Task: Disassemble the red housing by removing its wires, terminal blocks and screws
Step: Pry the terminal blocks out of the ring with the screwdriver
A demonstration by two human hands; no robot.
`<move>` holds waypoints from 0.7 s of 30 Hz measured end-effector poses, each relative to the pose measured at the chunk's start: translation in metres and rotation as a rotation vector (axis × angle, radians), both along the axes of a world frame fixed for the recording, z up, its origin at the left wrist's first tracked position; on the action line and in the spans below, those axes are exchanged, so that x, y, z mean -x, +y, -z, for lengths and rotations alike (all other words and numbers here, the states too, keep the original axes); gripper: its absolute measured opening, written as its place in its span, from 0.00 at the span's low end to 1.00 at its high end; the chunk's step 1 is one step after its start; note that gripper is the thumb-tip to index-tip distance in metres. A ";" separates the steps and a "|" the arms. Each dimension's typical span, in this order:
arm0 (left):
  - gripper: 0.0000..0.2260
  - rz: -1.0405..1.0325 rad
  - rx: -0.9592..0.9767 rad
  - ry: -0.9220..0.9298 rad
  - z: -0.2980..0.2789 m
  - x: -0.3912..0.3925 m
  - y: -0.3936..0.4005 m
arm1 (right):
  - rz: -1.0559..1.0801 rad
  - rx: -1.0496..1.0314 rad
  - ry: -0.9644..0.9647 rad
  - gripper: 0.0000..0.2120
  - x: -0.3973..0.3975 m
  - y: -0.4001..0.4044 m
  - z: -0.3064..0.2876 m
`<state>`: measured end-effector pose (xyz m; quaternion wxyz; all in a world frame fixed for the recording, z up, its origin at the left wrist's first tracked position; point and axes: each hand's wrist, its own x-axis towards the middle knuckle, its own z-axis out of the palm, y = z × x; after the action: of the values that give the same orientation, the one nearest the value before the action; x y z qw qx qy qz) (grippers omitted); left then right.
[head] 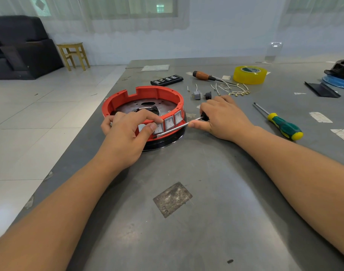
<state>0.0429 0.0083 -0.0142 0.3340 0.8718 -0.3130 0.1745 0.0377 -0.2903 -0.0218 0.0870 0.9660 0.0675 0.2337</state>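
Right grip: the right hand (224,118) curls round the black handle of a screwdriver (179,127); its thin steel shaft runs toward 8 o'clock, along the front wall of the housing, tip low under the switches.
Left grip: the left hand (126,132) holds the near rim of the red housing (147,94), thumb pressed on the outer face beside the switches, fingers hooked over the rim into the inside.
Housing position: on the table (206,182), at about 11 o'clock from the table's middle, close to its left edge, sitting on a dark round base.
Switches: three white rocker switches (169,123) still sit in the front wall, at 5 o'clock on the ring.
Handling: likely a stiff, light plastic ring that slides or turns under tool pressure, so it wants bracing at the rim, as now; the wall looks thin enough to crack if pried hard.
Where to hold: the rim just beside the part being worked, clear of the tip's path.
Step, as judged: levering or unscrewing at the switch panel; what the tip engages cannot be told.
Removed parts: loose wires (233,89) and two small blocks (201,95) lie at 1 o'clock from the housing.
Spare tools: a green-and-yellow screwdriver (284,126) at 3 o'clock, a wooden-handled one (203,75) at 1 o'clock.
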 end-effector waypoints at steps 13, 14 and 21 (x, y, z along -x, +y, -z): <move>0.09 -0.003 0.029 -0.047 0.002 0.001 0.000 | 0.179 0.097 0.028 0.47 0.054 -0.011 -0.011; 0.09 -0.003 0.035 -0.045 0.002 0.001 0.000 | 0.181 0.090 0.051 0.48 0.054 -0.011 -0.013; 0.10 -0.013 0.040 -0.033 0.003 0.003 -0.003 | 0.168 0.031 0.178 0.52 0.052 -0.017 -0.032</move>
<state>0.0398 0.0058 -0.0173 0.3451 0.8639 -0.3092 0.1973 -0.0144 -0.3069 0.0098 0.1149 0.9838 -0.0026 0.1379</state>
